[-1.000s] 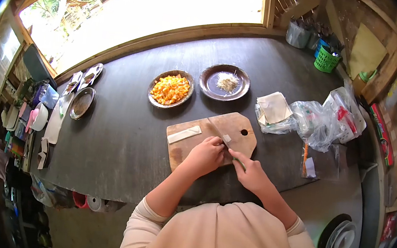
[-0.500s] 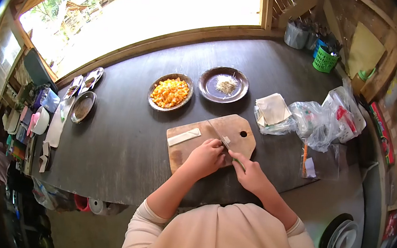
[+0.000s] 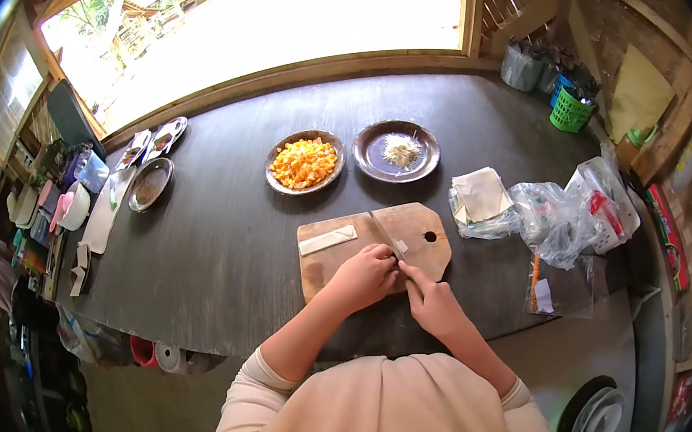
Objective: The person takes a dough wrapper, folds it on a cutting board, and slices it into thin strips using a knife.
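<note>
A wooden cutting board (image 3: 413, 220) with a dark hole at its right end lies near the table's front edge. My right hand (image 3: 431, 301) is closed around the green handle of a knife (image 3: 385, 234), whose blade points away from me across the board. Close against the blade's left side, my left hand (image 3: 365, 275) has its fingers curled down on the board; what they hold is hidden beneath them. A pale, flat strip (image 3: 328, 239) lies on the board's left part. Just right of the blade is a small whitish cut piece (image 3: 402, 245).
Behind the board stand a plate of orange diced pieces (image 3: 304, 164) and a dark plate (image 3: 368, 152) with thin pale shreds. Folded cloths (image 3: 481, 195) and plastic bags (image 3: 550, 216) lie to the right. An oval dish (image 3: 149, 184) sits at the left, a green basket (image 3: 572, 113) far right.
The whole view has shifted slightly. The blade leans a little differently and the small cut piece shows to its right. Both hands stay in nearly the same place on the board.
</note>
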`<state>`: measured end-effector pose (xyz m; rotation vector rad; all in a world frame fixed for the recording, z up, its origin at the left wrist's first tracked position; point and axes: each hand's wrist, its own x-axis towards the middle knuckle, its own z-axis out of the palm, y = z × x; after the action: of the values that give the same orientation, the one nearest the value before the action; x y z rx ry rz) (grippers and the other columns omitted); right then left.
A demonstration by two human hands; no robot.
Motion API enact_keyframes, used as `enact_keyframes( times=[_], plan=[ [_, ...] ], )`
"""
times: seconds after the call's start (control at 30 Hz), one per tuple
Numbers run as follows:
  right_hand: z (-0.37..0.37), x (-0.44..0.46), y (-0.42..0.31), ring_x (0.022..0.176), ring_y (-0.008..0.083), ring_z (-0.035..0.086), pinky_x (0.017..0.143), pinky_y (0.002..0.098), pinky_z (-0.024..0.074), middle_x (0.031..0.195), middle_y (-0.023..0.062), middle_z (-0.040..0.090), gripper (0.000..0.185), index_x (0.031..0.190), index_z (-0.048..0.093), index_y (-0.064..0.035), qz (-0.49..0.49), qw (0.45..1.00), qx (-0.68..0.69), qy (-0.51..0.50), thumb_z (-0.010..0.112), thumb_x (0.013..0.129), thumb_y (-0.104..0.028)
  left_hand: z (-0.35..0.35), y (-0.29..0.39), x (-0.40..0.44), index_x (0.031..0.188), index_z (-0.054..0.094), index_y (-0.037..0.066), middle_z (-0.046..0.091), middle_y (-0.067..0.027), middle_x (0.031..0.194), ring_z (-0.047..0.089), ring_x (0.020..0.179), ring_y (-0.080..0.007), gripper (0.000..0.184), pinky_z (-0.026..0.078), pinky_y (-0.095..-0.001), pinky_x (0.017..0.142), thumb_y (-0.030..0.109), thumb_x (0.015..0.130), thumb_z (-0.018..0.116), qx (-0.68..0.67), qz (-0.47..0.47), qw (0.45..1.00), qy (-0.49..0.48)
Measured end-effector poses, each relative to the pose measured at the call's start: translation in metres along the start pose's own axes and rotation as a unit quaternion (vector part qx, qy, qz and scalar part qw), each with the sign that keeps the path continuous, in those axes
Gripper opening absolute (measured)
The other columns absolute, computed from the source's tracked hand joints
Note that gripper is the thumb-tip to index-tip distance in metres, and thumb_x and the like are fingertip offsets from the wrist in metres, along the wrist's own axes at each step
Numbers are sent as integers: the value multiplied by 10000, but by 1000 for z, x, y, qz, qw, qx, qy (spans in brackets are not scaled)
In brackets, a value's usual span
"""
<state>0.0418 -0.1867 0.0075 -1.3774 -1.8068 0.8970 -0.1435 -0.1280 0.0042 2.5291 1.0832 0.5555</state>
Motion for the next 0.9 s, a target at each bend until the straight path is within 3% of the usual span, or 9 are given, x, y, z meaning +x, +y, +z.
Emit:
enact_keyframes(
  times=[0.1, 0.3, 0.37, 0.47, 0.6, 0.67, 0.8, 0.87, 0.9],
  plan=[
    [-8, 5, -7, 847, 415, 646, 712, 430, 527, 901, 279, 633, 316, 1260, 578, -85, -13, 1000, 19, 1, 540, 951, -138, 3, -2, 0, 1016, 657, -15, 610, -156, 1068, 562, 1066, -322, 225, 462, -392, 949, 133, 863, 583, -22, -8, 1000, 12],
    [-14, -8, -9, 890, 399, 653, 749, 402, 525, 911, 276, 639, 322, 1265, 577, -81, 94, 994, 39, -43, 541, 950, -135, 4, 0, -3, 1026, 654, -13, 601, -125, 1073, 555, 1078, -295, 249, 476, -374, 934, 156, 863, 573, -10, -17, 999, 33],
    [-3, -4, 4, 916, 401, 647, 773, 403, 522, 960, 272, 643, 331, 1275, 573, -93, -56, 997, 46, 34, 543, 948, -136, 4, 0, -1, 1023, 655, -13, 602, -125, 1072, 556, 1079, -298, 247, 476, -375, 933, 156, 862, 574, -8, -15, 1000, 25],
    [-6, 3, -13, 944, 400, 643, 799, 397, 517, 1004, 268, 645, 334, 1280, 571, -96, 57, 998, 4, -28, 538, 950, -132, 9, -1, -2, 1048, 658, -8, 607, -153, 1113, 541, 1113, -311, 255, 447, -382, 974, 144, 857, 587, 2, -30, 999, -24],
    [-11, 5, -5, 923, 410, 643, 782, 404, 521, 974, 271, 646, 331, 1277, 574, -101, -26, 999, 35, 7, 541, 949, -136, 9, -4, -3, 1019, 656, -14, 610, -157, 1107, 549, 1105, -313, 239, 452, -387, 970, 157, 866, 591, -15, -23, 1000, 10],
    [-25, -2, -20, 885, 420, 643, 753, 419, 526, 934, 271, 645, 332, 1274, 576, -102, 94, 994, 22, -50, 545, 945, -135, 6, -1, -3, 1008, 655, -16, 610, -159, 1106, 552, 1102, -314, 234, 454, -389, 968, 161, 870, 591, -22, -26, 999, 32],
    [-18, -8, -15, 859, 427, 641, 723, 424, 528, 906, 271, 644, 337, 1276, 573, -104, 121, 991, 31, -54, 550, 941, -135, 0, 5, -2, 996, 658, -14, 609, -161, 1095, 560, 1087, -318, 224, 457, -392, 962, 161, 873, 591, -14, -25, 999, 20],
    [-2, -7, 3, 859, 427, 642, 712, 416, 527, 907, 273, 644, 342, 1280, 568, -105, -9, 1000, 6, 7, 550, 940, -130, 3, 0, -2, 992, 661, -11, 610, -158, 1087, 562, 1079, -318, 220, 457, -391, 958, 159, 870, 594, -21, -32, 999, 11],
    [0, -7, 4, 859, 427, 642, 712, 416, 527, 907, 273, 644, 342, 1280, 568, -105, -3, 1000, 7, 6, 550, 940, -130, 8, -7, -1, 988, 662, -11, 611, -154, 1078, 565, 1066, -319, 218, 460, -391, 952, 157, 866, 598, -19, -23, 1000, 5]
  ],
)
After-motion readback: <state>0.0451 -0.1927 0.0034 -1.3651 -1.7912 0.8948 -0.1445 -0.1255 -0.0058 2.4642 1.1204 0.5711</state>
